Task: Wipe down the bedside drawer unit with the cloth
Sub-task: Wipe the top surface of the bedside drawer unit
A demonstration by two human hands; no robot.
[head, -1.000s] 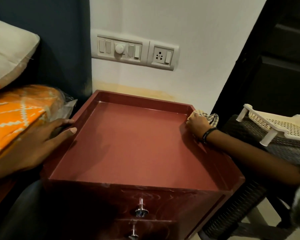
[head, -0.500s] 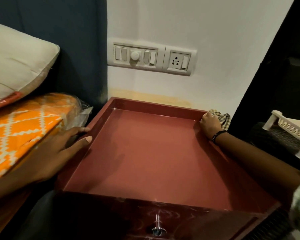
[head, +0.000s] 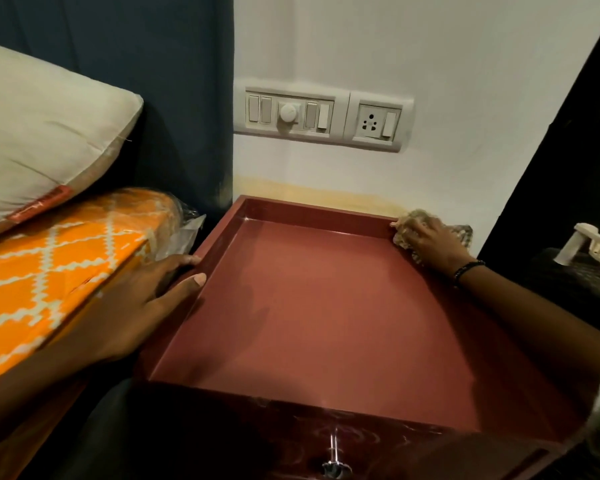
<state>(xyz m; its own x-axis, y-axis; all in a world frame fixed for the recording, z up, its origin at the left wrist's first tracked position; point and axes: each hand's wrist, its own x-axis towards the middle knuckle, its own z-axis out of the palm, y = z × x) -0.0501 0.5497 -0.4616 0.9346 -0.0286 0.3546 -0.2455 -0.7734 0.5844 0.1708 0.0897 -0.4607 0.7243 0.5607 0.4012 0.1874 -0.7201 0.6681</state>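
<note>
The dark red bedside drawer unit (head: 312,306) fills the middle of the view; its top is a shallow tray with a raised rim, and a metal drawer knob (head: 332,459) shows on its front. My right hand (head: 430,242) grips a checked cloth (head: 407,225) and presses it on the rim at the back right corner. My left hand (head: 142,299) rests on the left rim with straight fingers, thumb lying inside the rim.
A bed with an orange patterned cover (head: 49,271) and a white pillow (head: 39,140) lies at the left, against a dark blue headboard (head: 153,98). A switch and socket panel (head: 323,116) sits on the white wall. A white plastic rack (head: 596,247) stands at the right.
The view has moved closer and lower. My right hand with the cloth has slid along the right rim to the back right corner. My left hand has stayed on the left rim.
</note>
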